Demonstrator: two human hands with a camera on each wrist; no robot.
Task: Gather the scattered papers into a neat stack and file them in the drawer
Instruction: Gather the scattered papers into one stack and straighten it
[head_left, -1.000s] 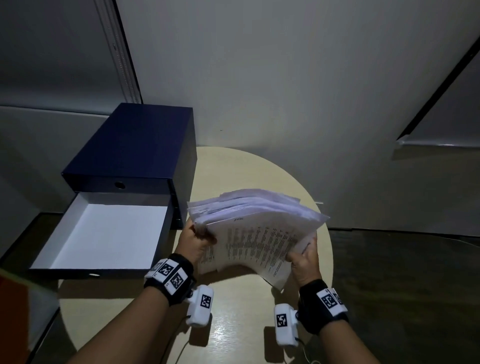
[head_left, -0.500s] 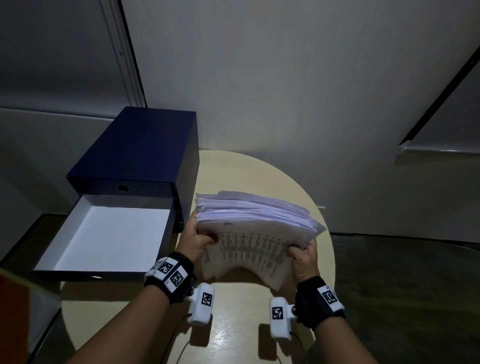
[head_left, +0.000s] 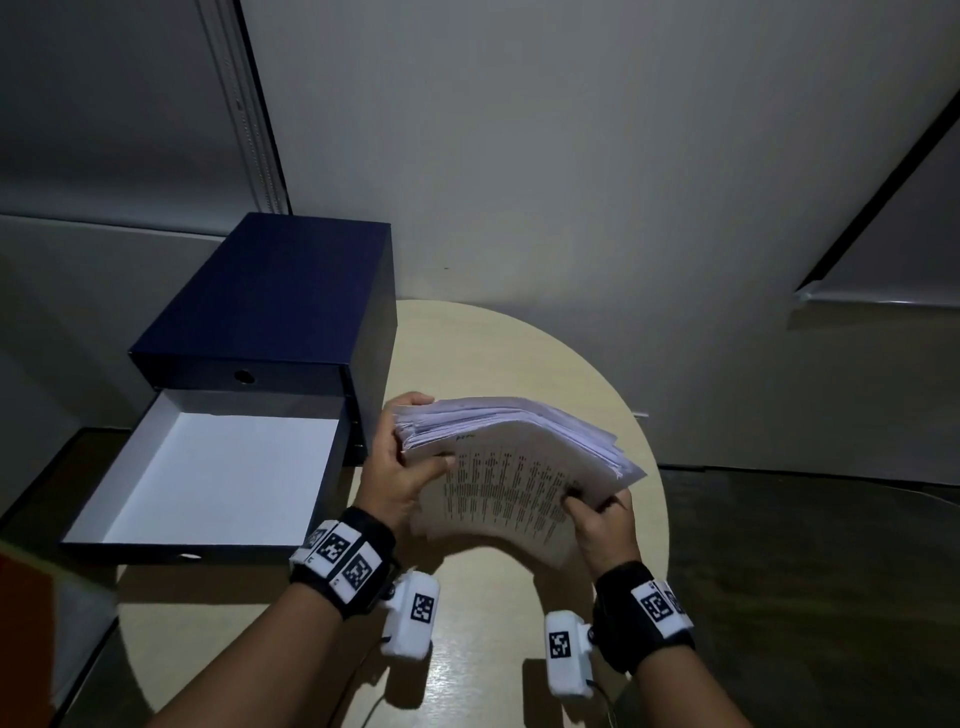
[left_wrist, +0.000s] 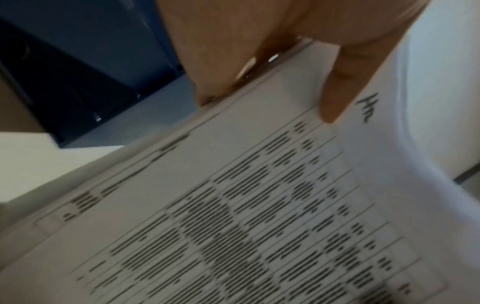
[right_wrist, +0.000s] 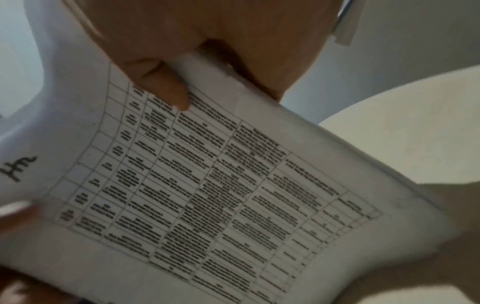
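Observation:
A thick stack of printed papers stands on edge above the round table, its printed table page facing me. My left hand grips the stack's left edge, thumb on the front page. My right hand pinches the lower right edge, thumb on the print. The dark blue drawer box sits to the left, its white-lined drawer pulled out with nothing in it.
A grey wall rises just behind the table. The drawer box's side stands close to my left hand. Dark floor lies to the right of the table. Something orange shows at the lower left edge.
The fanned sheets have been drawn together into a tighter stack. Both hands have shifted slightly left with it, toward the drawer box.

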